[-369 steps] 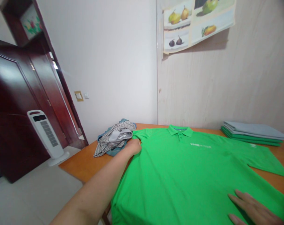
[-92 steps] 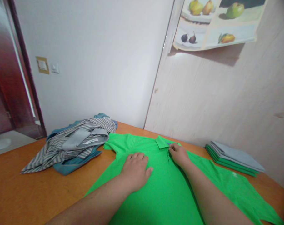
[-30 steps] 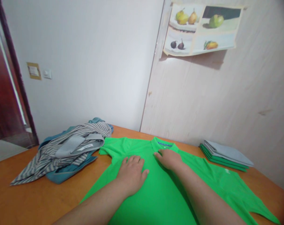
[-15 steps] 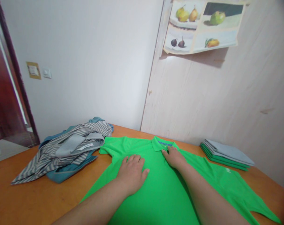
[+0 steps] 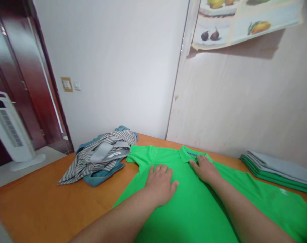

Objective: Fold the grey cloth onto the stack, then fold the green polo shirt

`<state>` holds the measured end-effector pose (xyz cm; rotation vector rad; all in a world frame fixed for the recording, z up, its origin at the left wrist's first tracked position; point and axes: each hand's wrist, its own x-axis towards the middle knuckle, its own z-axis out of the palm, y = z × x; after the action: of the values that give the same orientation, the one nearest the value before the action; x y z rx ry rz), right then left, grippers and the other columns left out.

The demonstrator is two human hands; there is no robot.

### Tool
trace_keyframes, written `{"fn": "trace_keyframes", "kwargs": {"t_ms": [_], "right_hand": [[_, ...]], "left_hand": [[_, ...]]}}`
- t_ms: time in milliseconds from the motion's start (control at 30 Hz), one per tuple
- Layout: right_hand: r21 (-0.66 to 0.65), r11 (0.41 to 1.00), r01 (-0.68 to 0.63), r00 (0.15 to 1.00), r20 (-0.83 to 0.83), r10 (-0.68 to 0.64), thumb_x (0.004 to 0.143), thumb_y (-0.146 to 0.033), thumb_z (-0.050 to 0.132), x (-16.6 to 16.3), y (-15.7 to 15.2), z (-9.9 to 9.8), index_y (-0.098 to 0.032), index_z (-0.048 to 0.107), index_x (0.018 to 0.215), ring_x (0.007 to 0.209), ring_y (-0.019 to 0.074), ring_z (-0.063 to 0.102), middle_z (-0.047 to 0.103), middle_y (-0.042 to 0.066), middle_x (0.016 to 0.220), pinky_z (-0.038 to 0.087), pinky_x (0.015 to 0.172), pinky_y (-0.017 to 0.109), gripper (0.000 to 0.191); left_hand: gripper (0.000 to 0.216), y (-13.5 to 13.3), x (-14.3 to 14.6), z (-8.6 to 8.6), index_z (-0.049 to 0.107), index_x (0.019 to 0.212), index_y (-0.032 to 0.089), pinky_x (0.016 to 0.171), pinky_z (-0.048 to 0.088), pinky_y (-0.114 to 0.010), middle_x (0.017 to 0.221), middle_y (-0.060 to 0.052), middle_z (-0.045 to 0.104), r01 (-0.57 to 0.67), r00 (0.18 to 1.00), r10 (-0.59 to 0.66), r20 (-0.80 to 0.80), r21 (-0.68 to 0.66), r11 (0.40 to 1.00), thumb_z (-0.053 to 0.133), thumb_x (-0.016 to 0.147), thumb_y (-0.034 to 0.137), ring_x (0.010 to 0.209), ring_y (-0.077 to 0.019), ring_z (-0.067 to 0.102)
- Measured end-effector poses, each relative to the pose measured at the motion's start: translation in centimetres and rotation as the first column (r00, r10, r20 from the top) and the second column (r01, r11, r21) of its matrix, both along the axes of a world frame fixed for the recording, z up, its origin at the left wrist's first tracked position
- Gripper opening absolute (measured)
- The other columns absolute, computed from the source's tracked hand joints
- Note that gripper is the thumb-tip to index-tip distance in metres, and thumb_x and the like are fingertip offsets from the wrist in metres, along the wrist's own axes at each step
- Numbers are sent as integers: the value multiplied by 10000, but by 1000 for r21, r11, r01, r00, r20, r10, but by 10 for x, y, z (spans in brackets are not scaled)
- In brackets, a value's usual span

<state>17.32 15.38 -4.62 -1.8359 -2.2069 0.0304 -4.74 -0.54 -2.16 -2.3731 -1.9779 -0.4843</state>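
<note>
Shirt point(image 5: 183, 209) spread on table point(image 5: 42, 199)

At left, a striped garment point(image 5: 77, 168) is heaped loosely over a blue garment point(image 5: 95, 180). The shirt's near sleeve is set close beside them; contact cannot be judged.

Next, the left hand point(image 5: 160, 185) is laid palm down on the chest, slightly spread, nothing gripped. Smoothing appears to be in hand. The cloth is best anchored by that palm with even, modest weight, since a push would likely be answered by creases.

Farther right, the collar point(image 5: 185, 156) is reached at its far side by the right hand point(image 5: 206, 168). Whether cloth is pinched there cannot be told. The collar is best eased lightly, tugging avoided, and both points matched.

At far right, grey cloth point(image 5: 282, 165) is stacked, neatly folded, on green cloth point(image 5: 259, 174); bare tabletop is seen between stack and shirt.

Containers: none noted. Garments are borne directly by the table.
</note>
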Motion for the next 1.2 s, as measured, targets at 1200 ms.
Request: {"fn": "trace_keyframes", "kwargs": {"t_ms": [1200], "right_hand": [[2, 992, -128, 978, -168, 127, 955, -641, 220, 0, 5, 5, -89, 436, 1476, 1472, 302, 253, 376, 159, 1555, 234, 1186, 465, 790]], "left_hand": [[689, 3, -2, 3, 479, 1436, 220, 1158, 153, -650, 1548, -146, 394, -60, 997, 65, 43, -112, 992, 310, 925, 651, 1449, -367, 281]]}}
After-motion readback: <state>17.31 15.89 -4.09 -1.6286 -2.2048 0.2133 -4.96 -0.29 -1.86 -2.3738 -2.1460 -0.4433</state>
